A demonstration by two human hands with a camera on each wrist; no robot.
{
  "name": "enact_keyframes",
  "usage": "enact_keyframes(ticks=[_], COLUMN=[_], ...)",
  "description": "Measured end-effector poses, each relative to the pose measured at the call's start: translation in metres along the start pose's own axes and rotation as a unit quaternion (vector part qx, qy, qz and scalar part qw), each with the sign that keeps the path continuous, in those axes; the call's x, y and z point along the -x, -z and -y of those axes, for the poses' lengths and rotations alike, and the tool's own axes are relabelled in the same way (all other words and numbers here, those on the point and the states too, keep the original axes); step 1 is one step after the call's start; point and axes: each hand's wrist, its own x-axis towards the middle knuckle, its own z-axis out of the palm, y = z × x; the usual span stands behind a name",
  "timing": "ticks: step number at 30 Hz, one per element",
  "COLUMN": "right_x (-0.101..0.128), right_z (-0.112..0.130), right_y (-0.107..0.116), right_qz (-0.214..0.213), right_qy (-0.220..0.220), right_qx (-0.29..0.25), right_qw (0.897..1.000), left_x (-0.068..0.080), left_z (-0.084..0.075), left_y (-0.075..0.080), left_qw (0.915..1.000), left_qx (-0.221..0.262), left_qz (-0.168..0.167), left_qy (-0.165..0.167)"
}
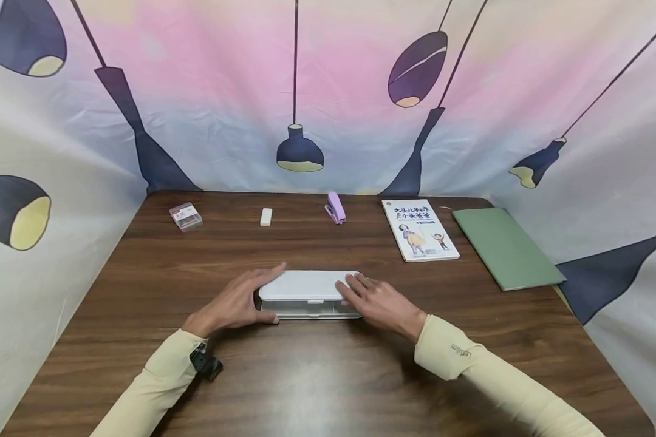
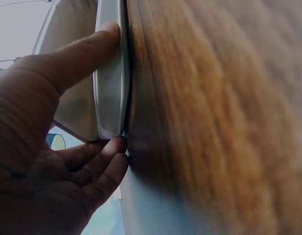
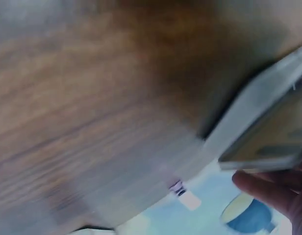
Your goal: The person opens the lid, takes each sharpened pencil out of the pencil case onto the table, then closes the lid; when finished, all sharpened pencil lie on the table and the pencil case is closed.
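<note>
Head view: left hand (image 1: 232,304) holds the white box (image 1: 295,311); right hand (image 1: 385,305) touches its lid (image 1: 300,285), can't tell if gripping. Upper right, a book (image 1: 422,232) says "大头儿子和小头爸爸".

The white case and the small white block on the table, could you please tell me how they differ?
The white case is much larger than the small white block. The case's lid is partly raised, leaving a gap along the front, while the block shows no opening. The left hand grips the case and the right hand touches its lid, whereas neither touches the block. Both rest on the wooden table.
</note>
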Motion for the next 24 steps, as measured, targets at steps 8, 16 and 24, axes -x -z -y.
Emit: enact_keyframes(ticks=[8,16,24], right_x=[-0.009,-0.017,-0.027], right_z=[-0.029,-0.045,-0.053], right_y=[0.009,-0.005,-0.023], right_qz=[-0.028,-0.106,-0.146], right_qy=[-0.106,-0.215,-0.333], right_qx=[-0.17,-0.248,-0.324], right_qw=[0.979,0.939,0.874], left_x=[-0.006,-0.006,0.0], left_z=[0.001,0.002,0.005], left_y=[0.003,0.0,-0.006], left_qw=[0.9977,0.9922,0.9929], left_qx=[0.062,0.104,0.102], left_qz=[-0.013,-0.034,-0.026], left_qy=[0.024,0.059,0.054])
